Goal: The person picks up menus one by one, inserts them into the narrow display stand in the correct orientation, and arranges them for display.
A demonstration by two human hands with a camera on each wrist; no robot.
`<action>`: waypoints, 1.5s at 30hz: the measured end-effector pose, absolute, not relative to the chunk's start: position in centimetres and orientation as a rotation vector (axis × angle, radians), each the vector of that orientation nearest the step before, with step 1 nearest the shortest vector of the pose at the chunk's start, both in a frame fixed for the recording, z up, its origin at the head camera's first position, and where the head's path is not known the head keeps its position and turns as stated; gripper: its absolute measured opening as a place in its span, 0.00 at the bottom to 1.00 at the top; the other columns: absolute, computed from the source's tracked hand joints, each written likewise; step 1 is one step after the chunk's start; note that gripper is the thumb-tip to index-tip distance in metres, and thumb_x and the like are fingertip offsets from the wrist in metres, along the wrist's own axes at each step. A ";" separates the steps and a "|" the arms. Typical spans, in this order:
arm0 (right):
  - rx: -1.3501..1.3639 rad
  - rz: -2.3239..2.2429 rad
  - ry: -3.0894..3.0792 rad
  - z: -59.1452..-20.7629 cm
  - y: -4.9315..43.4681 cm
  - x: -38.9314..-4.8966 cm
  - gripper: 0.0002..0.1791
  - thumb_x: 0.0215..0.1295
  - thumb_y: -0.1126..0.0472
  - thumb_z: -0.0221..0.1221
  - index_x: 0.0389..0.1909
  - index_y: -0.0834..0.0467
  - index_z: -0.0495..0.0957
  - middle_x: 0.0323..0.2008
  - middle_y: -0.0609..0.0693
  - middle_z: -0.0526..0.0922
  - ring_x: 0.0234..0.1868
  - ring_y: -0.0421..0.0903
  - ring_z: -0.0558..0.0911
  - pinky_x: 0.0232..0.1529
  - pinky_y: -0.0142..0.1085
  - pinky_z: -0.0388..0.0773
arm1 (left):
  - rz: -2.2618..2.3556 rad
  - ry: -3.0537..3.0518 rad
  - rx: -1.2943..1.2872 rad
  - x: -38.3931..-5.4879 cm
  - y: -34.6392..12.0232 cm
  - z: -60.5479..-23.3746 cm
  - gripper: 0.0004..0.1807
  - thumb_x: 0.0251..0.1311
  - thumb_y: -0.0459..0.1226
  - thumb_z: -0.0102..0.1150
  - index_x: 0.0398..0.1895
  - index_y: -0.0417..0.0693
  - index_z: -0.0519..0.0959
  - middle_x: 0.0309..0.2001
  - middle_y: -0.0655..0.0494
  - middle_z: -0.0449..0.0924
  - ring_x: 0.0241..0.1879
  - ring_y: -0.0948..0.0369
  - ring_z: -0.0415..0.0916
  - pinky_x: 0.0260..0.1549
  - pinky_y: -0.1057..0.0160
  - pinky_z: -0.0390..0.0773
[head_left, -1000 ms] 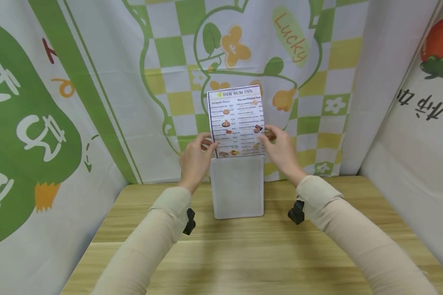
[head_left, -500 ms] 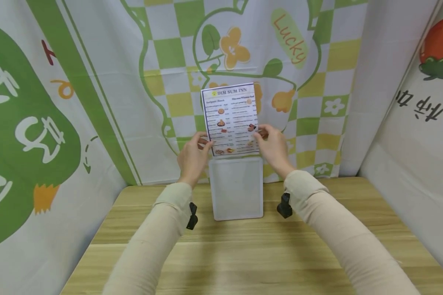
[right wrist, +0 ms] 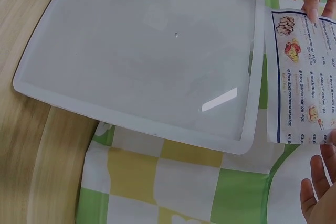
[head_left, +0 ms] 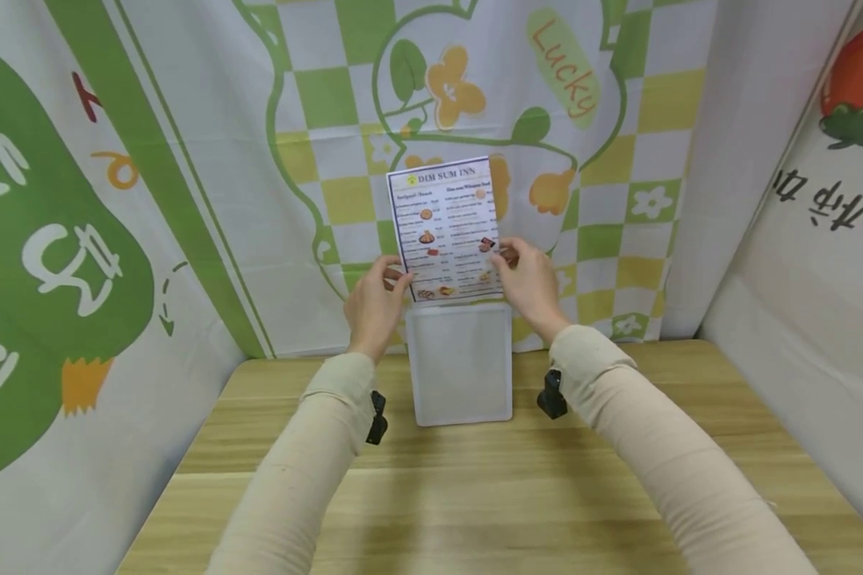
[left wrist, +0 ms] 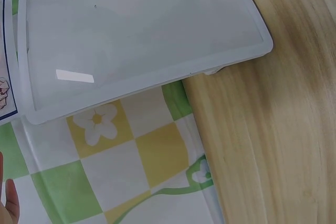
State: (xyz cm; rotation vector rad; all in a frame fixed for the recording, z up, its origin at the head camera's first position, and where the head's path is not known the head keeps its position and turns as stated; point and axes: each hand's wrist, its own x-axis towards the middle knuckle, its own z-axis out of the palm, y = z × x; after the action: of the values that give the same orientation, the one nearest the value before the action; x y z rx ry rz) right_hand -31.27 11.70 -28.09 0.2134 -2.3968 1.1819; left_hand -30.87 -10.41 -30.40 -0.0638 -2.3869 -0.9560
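In the head view a printed menu sheet (head_left: 446, 231) headed "DIM SUM INN" is held upright between both hands. My left hand (head_left: 375, 307) pinches its left edge low down, thumb in front. The right hand (head_left: 532, 287) pinches the opposite edge at about the same height. Directly below the sheet stands a white-framed display holder (head_left: 460, 367), upright on the wooden table. The right wrist view shows the menu's bottom edge (right wrist: 271, 77) just off the holder's top rim (right wrist: 257, 77), with a narrow gap between them. Only the menu's lower corner (left wrist: 6, 72) shows in the left wrist view.
The wooden table (head_left: 431, 495) ends at a patterned cloth backdrop (head_left: 618, 200) just behind the holder. Printed cloth walls close off the left side (head_left: 208, 200) and the right side (head_left: 798, 279). A black wrist camera (head_left: 552, 395) sits under each cuff.
Both hands have shifted the menu a little to the left and slightly up over the holder. The grip on its edges is unchanged, and the holder has stayed in place.
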 end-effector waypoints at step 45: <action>0.273 1.129 -2.436 -29.1 11.7 -31.4 0.15 0.64 0.58 0.58 0.48 0.60 0.75 0.37 0.52 0.80 0.37 0.48 0.76 0.39 0.40 0.72 | -0.961 -2.411 -0.066 -30.5 -10.8 -31.6 0.17 0.59 0.48 0.59 0.52 0.60 0.74 0.38 0.65 0.82 0.29 0.65 0.74 0.25 0.63 0.67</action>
State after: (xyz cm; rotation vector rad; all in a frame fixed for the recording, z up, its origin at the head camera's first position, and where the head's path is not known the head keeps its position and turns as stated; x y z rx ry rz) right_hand -31.38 11.66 -29.06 0.2735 -2.4359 1.1292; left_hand -30.49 -10.78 -31.56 -0.0658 -2.4115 -0.9610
